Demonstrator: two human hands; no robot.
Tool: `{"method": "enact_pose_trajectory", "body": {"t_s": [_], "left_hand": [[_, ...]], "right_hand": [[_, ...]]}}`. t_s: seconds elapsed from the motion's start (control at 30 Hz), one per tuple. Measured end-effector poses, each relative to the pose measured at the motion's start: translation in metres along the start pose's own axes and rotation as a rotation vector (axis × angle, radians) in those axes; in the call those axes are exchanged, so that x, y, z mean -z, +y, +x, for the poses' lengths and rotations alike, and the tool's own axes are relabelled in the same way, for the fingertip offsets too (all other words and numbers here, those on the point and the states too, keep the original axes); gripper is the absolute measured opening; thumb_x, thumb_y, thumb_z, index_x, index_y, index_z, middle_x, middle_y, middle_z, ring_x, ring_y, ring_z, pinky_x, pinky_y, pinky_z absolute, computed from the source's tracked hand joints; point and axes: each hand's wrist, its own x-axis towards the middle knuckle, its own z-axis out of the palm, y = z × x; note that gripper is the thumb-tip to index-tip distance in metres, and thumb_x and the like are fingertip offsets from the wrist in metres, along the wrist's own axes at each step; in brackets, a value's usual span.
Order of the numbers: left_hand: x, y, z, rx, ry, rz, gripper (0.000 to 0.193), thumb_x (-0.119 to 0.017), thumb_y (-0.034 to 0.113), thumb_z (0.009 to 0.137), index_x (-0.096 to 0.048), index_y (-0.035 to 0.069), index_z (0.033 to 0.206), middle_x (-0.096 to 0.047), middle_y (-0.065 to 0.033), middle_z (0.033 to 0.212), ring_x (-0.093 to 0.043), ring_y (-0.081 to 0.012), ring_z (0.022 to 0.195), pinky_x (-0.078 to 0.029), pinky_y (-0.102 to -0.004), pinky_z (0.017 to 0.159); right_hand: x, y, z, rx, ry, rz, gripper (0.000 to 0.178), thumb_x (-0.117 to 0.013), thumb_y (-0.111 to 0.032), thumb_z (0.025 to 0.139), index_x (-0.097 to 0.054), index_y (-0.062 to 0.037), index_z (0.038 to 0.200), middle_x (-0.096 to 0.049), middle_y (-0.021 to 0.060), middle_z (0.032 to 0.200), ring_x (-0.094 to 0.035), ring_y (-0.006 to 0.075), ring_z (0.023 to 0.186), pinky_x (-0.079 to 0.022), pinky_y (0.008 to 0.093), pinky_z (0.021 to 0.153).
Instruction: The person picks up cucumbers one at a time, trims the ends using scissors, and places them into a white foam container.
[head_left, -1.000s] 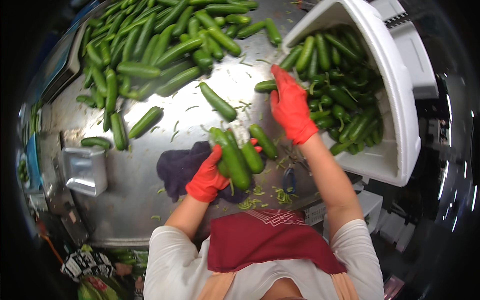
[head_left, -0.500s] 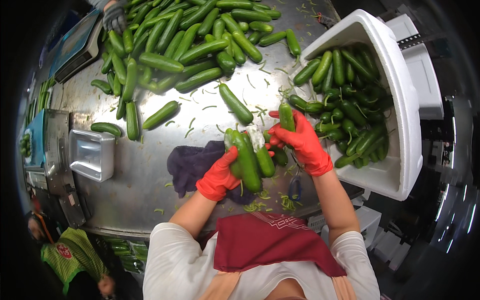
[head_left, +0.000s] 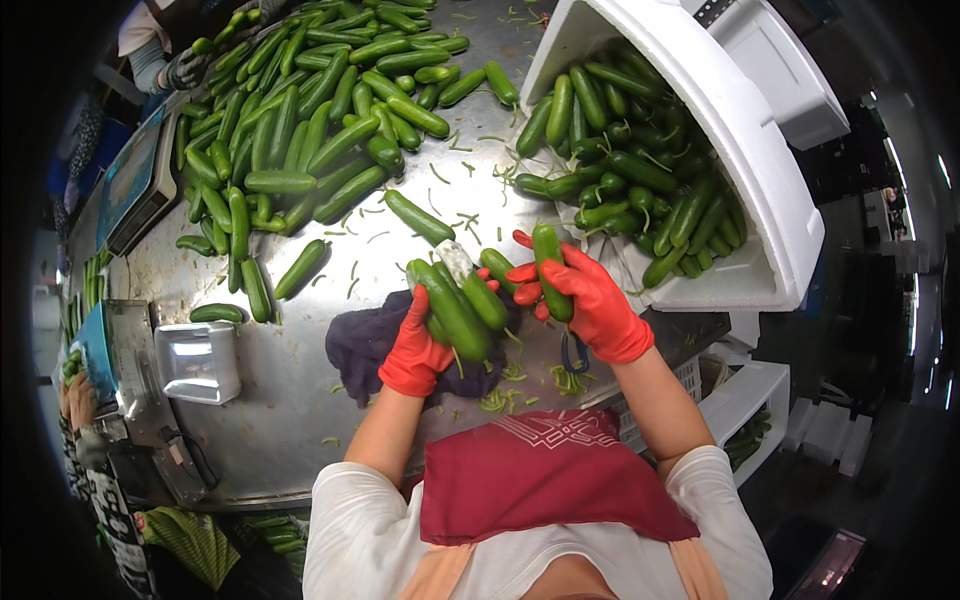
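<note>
Both my hands wear red gloves. My left hand [head_left: 415, 350] grips a bunch of several green cucumbers [head_left: 455, 305] above a dark purple cloth [head_left: 365, 345] on the metal table [head_left: 300, 400]. My right hand [head_left: 590, 300] holds a single cucumber [head_left: 550, 270] upright, close beside the bunch. A tilted white foam box [head_left: 770, 190] full of cucumbers [head_left: 630, 170] lies just right of my hands.
A large heap of loose cucumbers [head_left: 300, 130] covers the far left of the table. A scale [head_left: 135, 185] sits at the left edge, a clear plastic tray [head_left: 195, 360] nearer me. Another person's gloved hand [head_left: 185, 70] works at the far left. White crates [head_left: 750, 410] stand lower right.
My right hand has come out of the foam box with one cucumber and moved left to the bunch in my left hand.
</note>
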Motion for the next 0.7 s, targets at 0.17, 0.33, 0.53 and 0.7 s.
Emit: {"method": "enact_pose_trajectory", "body": {"t_s": [0.17, 0.33, 0.53, 0.7], "left_hand": [[0.003, -0.003, 0.000, -0.025, 0.012, 0.007, 0.083, -0.060, 0.054, 0.085, -0.031, 0.000, 0.141, -0.040, -0.0204, 0.141, -0.039, -0.0323, 0.132, -0.033, -0.0458, 0.110], [0.007, -0.002, 0.002, -0.017, 0.016, 0.010, 0.082, -0.060, 0.053, 0.085, -0.031, 0.001, 0.141, -0.039, -0.0192, 0.142, -0.037, -0.0329, 0.133, -0.032, -0.0472, 0.110], [0.005, -0.002, 0.000, -0.031, 0.023, 0.033, 0.082, -0.059, 0.053, 0.086, -0.031, 0.000, 0.141, -0.039, -0.0201, 0.142, -0.036, -0.0338, 0.133, -0.031, -0.0472, 0.111], [0.011, 0.000, 0.000, -0.033, 0.023, 0.023, 0.082, -0.058, 0.053, 0.087, -0.031, -0.002, 0.141, -0.040, -0.0203, 0.141, -0.037, -0.0335, 0.133, -0.031, -0.0465, 0.111]], "right_hand": [[0.002, 0.013, -0.013, 0.003, 0.127, -0.059, 0.051, -0.054, -0.027, 0.093, -0.042, -0.0019, 0.136, -0.065, 0.0066, 0.105, -0.064, 0.0146, 0.086, -0.048, 0.0253, 0.064], [0.005, 0.022, -0.018, 0.020, 0.278, -0.179, 0.049, -0.059, -0.029, 0.092, -0.047, -0.0048, 0.132, -0.065, 0.0052, 0.099, -0.063, 0.0116, 0.079, -0.046, 0.0237, 0.062], [0.018, 0.034, -0.015, -0.018, 0.335, -0.191, 0.050, -0.062, -0.022, 0.089, -0.048, -0.0048, 0.133, -0.064, 0.0053, 0.097, -0.059, 0.0091, 0.074, -0.045, 0.0231, 0.060], [0.042, 0.075, 0.002, 0.193, 0.320, -0.233, 0.051, -0.060, -0.020, 0.089, -0.045, -0.0040, 0.136, -0.058, 0.0091, 0.119, -0.058, 0.0146, 0.102, -0.048, 0.0267, 0.082]]}}
